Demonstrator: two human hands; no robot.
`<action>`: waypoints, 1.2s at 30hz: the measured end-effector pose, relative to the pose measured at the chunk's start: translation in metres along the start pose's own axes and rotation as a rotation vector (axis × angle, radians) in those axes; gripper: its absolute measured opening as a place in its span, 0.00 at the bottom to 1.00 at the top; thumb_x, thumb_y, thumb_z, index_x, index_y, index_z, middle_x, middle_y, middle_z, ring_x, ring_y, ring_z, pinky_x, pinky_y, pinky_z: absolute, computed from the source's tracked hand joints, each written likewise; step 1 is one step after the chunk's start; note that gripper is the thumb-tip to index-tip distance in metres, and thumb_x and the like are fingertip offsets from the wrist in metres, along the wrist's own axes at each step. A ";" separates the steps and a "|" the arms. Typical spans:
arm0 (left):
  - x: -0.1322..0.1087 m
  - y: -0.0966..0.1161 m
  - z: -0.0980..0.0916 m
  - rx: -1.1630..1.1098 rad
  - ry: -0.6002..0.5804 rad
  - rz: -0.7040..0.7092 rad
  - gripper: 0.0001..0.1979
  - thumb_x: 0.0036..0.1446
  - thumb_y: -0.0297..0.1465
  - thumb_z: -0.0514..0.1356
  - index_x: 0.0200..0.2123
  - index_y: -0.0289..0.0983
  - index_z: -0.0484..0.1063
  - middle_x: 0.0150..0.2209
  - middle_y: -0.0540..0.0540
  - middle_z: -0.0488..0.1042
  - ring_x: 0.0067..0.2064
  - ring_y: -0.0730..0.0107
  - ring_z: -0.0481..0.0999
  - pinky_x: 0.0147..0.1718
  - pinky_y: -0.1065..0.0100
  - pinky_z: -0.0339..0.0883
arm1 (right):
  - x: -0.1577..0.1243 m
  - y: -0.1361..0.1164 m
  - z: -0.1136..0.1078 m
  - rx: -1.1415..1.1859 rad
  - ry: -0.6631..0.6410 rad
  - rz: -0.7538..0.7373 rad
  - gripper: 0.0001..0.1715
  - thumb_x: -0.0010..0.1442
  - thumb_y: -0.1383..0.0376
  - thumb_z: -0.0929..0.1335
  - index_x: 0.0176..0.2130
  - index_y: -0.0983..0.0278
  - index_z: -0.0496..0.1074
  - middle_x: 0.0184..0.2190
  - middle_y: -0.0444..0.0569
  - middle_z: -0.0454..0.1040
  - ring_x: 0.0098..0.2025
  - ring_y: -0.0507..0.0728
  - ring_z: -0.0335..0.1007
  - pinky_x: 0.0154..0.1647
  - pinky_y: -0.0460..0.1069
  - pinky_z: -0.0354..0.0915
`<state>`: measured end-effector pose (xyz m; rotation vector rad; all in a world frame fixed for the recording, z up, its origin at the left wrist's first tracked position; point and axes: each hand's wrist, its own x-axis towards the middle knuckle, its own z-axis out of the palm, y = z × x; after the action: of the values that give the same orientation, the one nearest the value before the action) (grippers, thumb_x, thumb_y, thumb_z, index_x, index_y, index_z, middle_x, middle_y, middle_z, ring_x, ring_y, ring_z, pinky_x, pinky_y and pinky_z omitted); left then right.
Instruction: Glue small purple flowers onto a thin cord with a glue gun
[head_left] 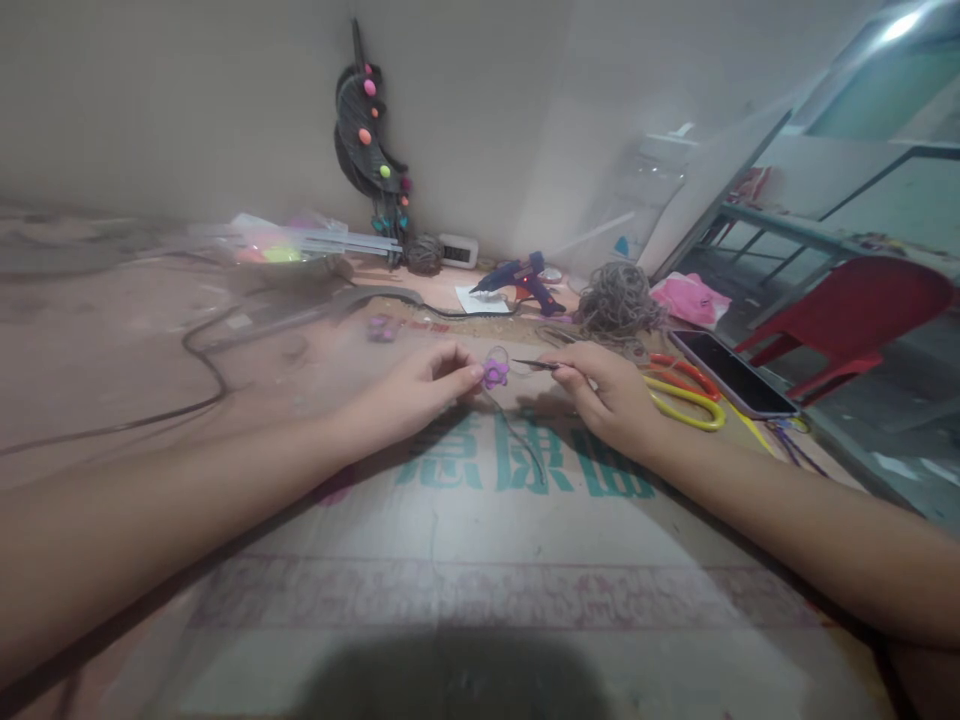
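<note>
In the middle of the head view, my left hand (442, 378) pinches a small purple flower-shaped piece (495, 370) between thumb and fingers. A loop of grey yarn rises from it, and a loose yarn tail (529, 447) hangs toward the cardboard. Opposite, my right hand (600, 390) is closed on a slim dark pointed tool (534, 364), whose tip points left at the purple piece. A small gap shows between tip and petals. Whether the tool is tweezers or a hook is too small to tell. Another purple piece (382, 327) lies behind my left hand.
Cardboard (480, 590) with green print covers the table. Behind stand a blue glue gun (517, 280), a grey yarn ball (616, 298) and a small digital clock (459, 251). Scissors with orange and yellow handles (690, 402) and a phone (731, 372) lie right. A black cord (202, 350) runs left.
</note>
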<state>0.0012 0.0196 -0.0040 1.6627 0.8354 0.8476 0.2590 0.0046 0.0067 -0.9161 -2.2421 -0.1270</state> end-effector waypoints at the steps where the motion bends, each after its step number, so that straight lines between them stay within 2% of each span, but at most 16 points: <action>1: 0.000 -0.001 0.000 -0.002 -0.004 0.004 0.13 0.63 0.42 0.59 0.34 0.38 0.67 0.33 0.49 0.74 0.37 0.67 0.75 0.38 0.65 0.65 | 0.000 -0.001 -0.001 0.005 -0.004 -0.003 0.22 0.74 0.57 0.58 0.46 0.63 0.77 0.38 0.53 0.82 0.40 0.58 0.77 0.42 0.52 0.69; 4: 0.000 0.000 0.000 0.027 0.007 0.023 0.14 0.63 0.42 0.59 0.34 0.37 0.67 0.32 0.49 0.73 0.36 0.68 0.73 0.38 0.65 0.64 | 0.002 -0.002 -0.001 -0.003 -0.023 -0.021 0.26 0.74 0.54 0.57 0.49 0.64 0.76 0.37 0.53 0.80 0.39 0.58 0.76 0.41 0.53 0.69; 8: 0.000 0.003 0.001 0.036 0.028 0.027 0.12 0.61 0.40 0.60 0.32 0.37 0.67 0.31 0.50 0.72 0.35 0.68 0.72 0.37 0.65 0.64 | 0.004 0.000 0.001 -0.048 -0.003 -0.034 0.24 0.73 0.52 0.60 0.47 0.65 0.76 0.32 0.51 0.77 0.34 0.58 0.73 0.37 0.52 0.67; 13: 0.001 0.003 0.002 -0.038 -0.006 -0.006 0.12 0.62 0.41 0.60 0.33 0.37 0.67 0.31 0.51 0.72 0.36 0.67 0.76 0.37 0.66 0.65 | 0.003 0.000 0.000 -0.047 -0.005 -0.044 0.23 0.74 0.56 0.58 0.40 0.62 0.75 0.32 0.50 0.78 0.36 0.57 0.74 0.39 0.51 0.67; 16: 0.000 0.003 0.002 -0.059 -0.005 -0.018 0.12 0.61 0.40 0.61 0.34 0.37 0.67 0.32 0.51 0.72 0.37 0.67 0.78 0.37 0.67 0.65 | 0.002 -0.002 -0.002 -0.017 -0.016 -0.025 0.23 0.75 0.56 0.56 0.41 0.62 0.75 0.34 0.51 0.79 0.38 0.57 0.74 0.41 0.52 0.67; 20: 0.001 0.001 0.002 -0.040 -0.001 0.002 0.12 0.62 0.40 0.60 0.33 0.37 0.67 0.31 0.51 0.71 0.36 0.68 0.77 0.36 0.67 0.64 | 0.001 -0.001 -0.001 0.017 -0.004 -0.016 0.23 0.74 0.54 0.56 0.45 0.63 0.73 0.36 0.52 0.77 0.38 0.58 0.73 0.41 0.53 0.67; 26: 0.001 -0.001 0.000 -0.001 0.002 0.013 0.12 0.62 0.40 0.60 0.34 0.37 0.68 0.31 0.51 0.71 0.36 0.69 0.74 0.37 0.67 0.63 | 0.000 0.002 -0.002 0.073 0.020 -0.018 0.16 0.73 0.60 0.58 0.39 0.61 0.71 0.32 0.48 0.72 0.35 0.57 0.68 0.39 0.52 0.64; 31: 0.000 -0.001 0.000 -0.023 -0.018 -0.001 0.13 0.63 0.41 0.60 0.35 0.38 0.67 0.32 0.51 0.71 0.38 0.68 0.76 0.37 0.67 0.64 | 0.002 -0.001 -0.003 0.086 -0.012 -0.010 0.24 0.72 0.49 0.58 0.45 0.62 0.71 0.36 0.50 0.72 0.37 0.58 0.68 0.40 0.54 0.63; 36: 0.000 0.001 0.001 -0.017 -0.006 -0.010 0.13 0.63 0.41 0.60 0.34 0.37 0.67 0.32 0.51 0.72 0.37 0.67 0.76 0.38 0.66 0.64 | 0.004 -0.002 -0.003 0.055 -0.003 -0.038 0.30 0.72 0.46 0.55 0.48 0.62 0.72 0.35 0.50 0.71 0.38 0.59 0.68 0.41 0.54 0.63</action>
<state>0.0023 0.0184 -0.0029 1.6438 0.8294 0.8403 0.2570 0.0041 0.0116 -0.8451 -2.2553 -0.0806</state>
